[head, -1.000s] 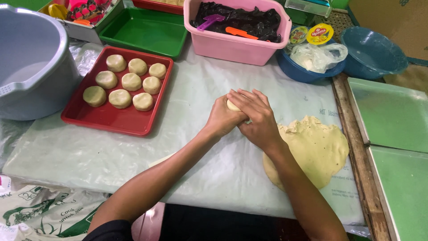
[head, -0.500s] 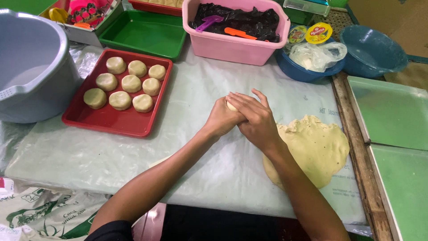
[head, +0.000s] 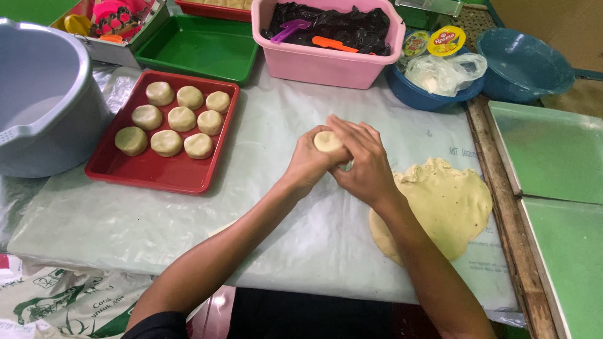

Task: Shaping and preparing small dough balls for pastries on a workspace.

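Note:
Both hands meet over the middle of the plastic-covered table point(head: 188, 232). My left hand point(head: 309, 164) and my right hand point(head: 363, 164) are cupped together around a small pale dough ball point(head: 328, 141), whose top shows between the fingers. A large flat sheet of yellowish dough point(head: 449, 204) lies on the table just right of my right forearm. To the left, a red tray point(head: 144, 176) carries several round dough pieces point(head: 182, 118) in rows.
A grey bucket point(head: 44, 107) stands at the far left. Behind are a green tray point(head: 201, 50), a pink tub point(head: 320, 59) with dark filling and utensils, and two blue bowls point(head: 521, 63). Green trays point(head: 546, 150) lie on the right past a wooden edge.
My hands have shifted slightly around the dough ball, and more of its top now shows between them. Nothing else on the table has moved.

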